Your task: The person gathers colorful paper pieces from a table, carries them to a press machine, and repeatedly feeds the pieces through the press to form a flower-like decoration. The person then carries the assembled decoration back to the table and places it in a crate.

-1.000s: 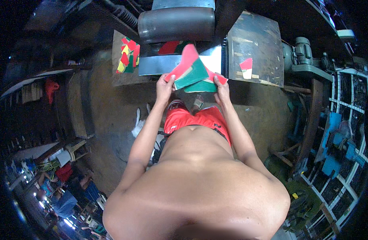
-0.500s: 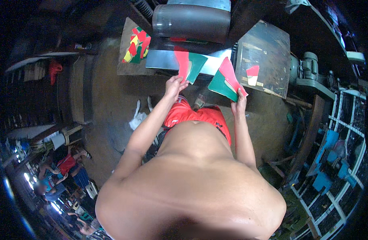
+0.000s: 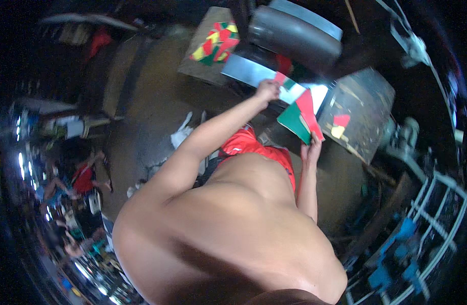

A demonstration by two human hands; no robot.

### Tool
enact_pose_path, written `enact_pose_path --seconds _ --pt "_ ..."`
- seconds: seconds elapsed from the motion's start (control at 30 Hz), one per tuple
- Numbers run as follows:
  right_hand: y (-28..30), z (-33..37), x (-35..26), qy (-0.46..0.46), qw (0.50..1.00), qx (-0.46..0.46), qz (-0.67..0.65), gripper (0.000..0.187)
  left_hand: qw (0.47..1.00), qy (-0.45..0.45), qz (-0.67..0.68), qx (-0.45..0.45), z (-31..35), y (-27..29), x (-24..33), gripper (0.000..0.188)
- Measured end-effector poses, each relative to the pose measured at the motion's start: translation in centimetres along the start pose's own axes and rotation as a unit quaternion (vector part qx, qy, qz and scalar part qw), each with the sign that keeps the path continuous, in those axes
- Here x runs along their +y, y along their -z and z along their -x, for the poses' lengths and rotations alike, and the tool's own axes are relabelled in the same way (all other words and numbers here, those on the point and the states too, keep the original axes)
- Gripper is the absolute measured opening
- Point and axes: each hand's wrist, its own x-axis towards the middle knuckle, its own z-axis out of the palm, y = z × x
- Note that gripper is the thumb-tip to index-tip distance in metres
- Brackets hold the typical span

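**Red and green at the one o'clock position**

Dial centred on the view, twelve at the top.

Right hand (image 3: 311,150), three o'clock: your thumb and fingers pinch the lower corner of a red-and-green sheet (image 3: 300,116). The sheet stands at two o'clock, tilted, its red point uppermost, clear of your body.

Left hand (image 3: 267,91), one o'clock: fingers curled, at the near edge of a second red-and-green piece (image 3: 279,78). That piece is over the bright metal plate (image 3: 246,70), just below the dark roller (image 3: 294,38). Blur here; cannot tell whether you are gripping it or have let go.

Surroundings: pile of red, yellow and green pieces (image 3: 218,44) at twelve, on the left board (image 3: 197,66). Small red-and-yellow piece (image 3: 340,126) between two and three, on the right board (image 3: 363,99).

Step, judged: placing the second piece at the plate, with the other sheet in reserve. Next move seems to call for your left fingertips kept short of the roller and the piece lying flat and straight before you release it.
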Motion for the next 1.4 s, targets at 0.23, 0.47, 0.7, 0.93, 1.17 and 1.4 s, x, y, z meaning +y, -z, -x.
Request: enact_pose_path --seconds 0.23,0.47,0.7,0.93,1.17,1.4 --pt "1.3 5.9 1.7 -0.136 0.991 0.006 -0.008 0.026 0.934 -0.056 -0.287 -0.204 13.9 4.3 -3.0 0.045" --pt "-3.3 9.3 0.1 -0.067 0.975 -0.126 0.172 0.045 0.957 -0.110 -0.197 -0.184 20.0 6.9 -1.2 0.037" --pt "-6.2 -0.8 -0.5 0.024 0.957 -0.064 0.283 0.052 0.994 -0.053 -0.082 -0.047 10.9 10.5 -3.5 0.039" --pt "2.6 -9.2 -5.2 0.116 0.969 0.161 0.147 0.024 0.995 0.096 -0.030 -0.018 5.5 6.8 -2.2 0.023" --pt "12.7 -16.7 -8.0 0.121 0.889 0.344 0.277 0.030 0.997 0.070 0.005 0.031 1.3 -2.2 -1.6 0.025" --pt "17.8 -25.4 -12.8 0.022 0.668 0.469 0.577 0.062 0.994 0.051 -0.019 0.090 -4.3 -9.3 0.9 0.026"
